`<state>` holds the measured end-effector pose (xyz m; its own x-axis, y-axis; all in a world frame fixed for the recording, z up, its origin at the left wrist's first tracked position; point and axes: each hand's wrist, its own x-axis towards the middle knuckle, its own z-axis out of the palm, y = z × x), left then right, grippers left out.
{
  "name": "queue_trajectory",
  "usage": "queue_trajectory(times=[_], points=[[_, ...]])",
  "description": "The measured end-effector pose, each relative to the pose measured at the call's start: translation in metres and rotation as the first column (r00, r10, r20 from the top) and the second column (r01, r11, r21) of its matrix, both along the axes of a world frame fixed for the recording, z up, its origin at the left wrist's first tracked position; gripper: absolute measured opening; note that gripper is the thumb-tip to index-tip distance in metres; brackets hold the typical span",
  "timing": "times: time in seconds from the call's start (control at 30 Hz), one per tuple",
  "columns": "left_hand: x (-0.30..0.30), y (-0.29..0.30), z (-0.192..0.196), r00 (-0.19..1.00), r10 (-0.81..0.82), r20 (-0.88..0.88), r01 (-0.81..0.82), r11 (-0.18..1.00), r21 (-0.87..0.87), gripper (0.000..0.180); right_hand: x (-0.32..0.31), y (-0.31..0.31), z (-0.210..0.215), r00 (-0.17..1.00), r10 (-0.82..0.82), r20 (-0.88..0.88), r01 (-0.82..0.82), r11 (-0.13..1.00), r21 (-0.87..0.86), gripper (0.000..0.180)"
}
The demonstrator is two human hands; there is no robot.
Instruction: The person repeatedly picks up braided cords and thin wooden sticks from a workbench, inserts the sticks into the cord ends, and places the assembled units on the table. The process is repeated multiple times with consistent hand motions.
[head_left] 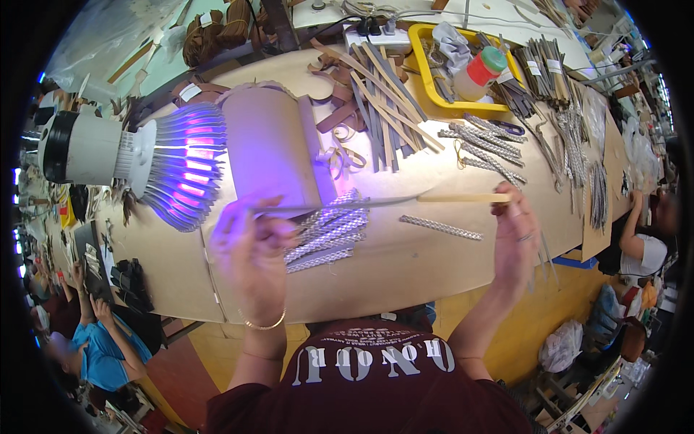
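Observation:
A long thin strip (463, 197), grey toward the left and tan toward the right, stretches level between my hands above the table. My right hand (515, 235) pinches its tan end between thumb and fingertips. My left hand (253, 249), blurred by motion and lit violet, is closed at the grey end; its exact grip is smeared. Beside and partly behind the left hand lies a pile of grey-white braided straps (334, 235). One single braided strap (441, 227) rests on the table below the stretched strip.
A finned lamp (184, 166) juts in at left beside a curved brown block (267, 137). Loose grey and tan strips (390, 101), more braided straps (484, 148) and a yellow tray (463, 107) holding a green-lidded jar (481, 74) lie beyond. Co-workers sit at both sides.

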<state>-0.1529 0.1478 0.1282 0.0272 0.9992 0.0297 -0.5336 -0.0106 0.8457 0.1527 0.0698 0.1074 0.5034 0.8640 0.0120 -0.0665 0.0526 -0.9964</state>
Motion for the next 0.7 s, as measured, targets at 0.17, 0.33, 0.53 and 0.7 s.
queue_trajectory(times=[0.17, 0.33, 0.53, 0.7], points=[[-0.036, -0.024, 0.003, 0.962, 0.244, 0.12, -0.236, 0.969, -0.077, 0.025, 0.053, 0.02, -0.035, 0.758, -0.172, -0.629, 0.269, 0.961, 0.062, 0.021], [-0.037, -0.036, -0.001, 0.924, 0.382, -0.011, -0.381, 0.923, 0.057, 0.018, -0.016, 0.074, -0.062, 0.921, -0.344, 0.183, 0.314, 0.933, 0.173, 0.019], [-0.002, -0.042, -0.018, 0.78, 0.436, -0.449, -0.108, 0.801, 0.589, 0.013, -0.101, 0.097, -0.068, 0.32, 0.288, 0.903, -0.302, 0.934, -0.191, 0.027], [0.016, -0.042, -0.033, 0.571, 0.406, -0.714, 0.453, 0.569, 0.686, 0.027, -0.072, 0.068, -0.048, 0.904, 0.069, 0.423, -0.03, 0.995, -0.099, 0.043]])
